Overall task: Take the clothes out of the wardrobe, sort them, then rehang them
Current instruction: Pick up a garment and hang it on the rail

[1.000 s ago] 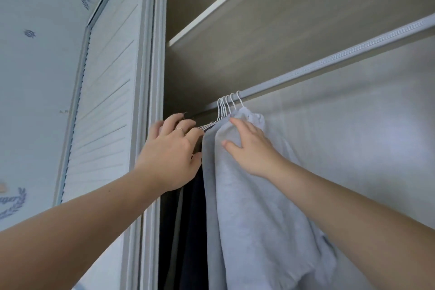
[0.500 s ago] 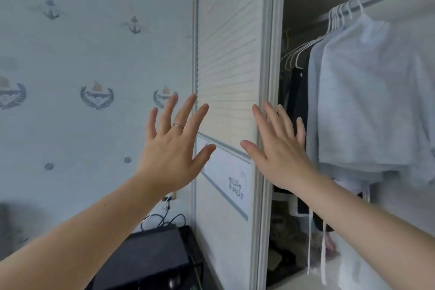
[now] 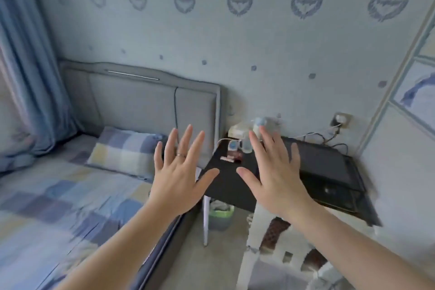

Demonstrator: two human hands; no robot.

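Both my hands hover spread and empty: left hand above the bed's right edge, right hand over the black bedside table's front corner. No clothes show here. The blurred pale panel at far right looks like the wardrobe door, so the clothes probably lie to my right, nearer the right hand.

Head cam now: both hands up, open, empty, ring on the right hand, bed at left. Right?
One slip: the ring sits on a finger of the left hand, not the right hand, whose fingers are bare. The head view shows it. The rest stands: both hands are up, open and empty, with the bed at left.
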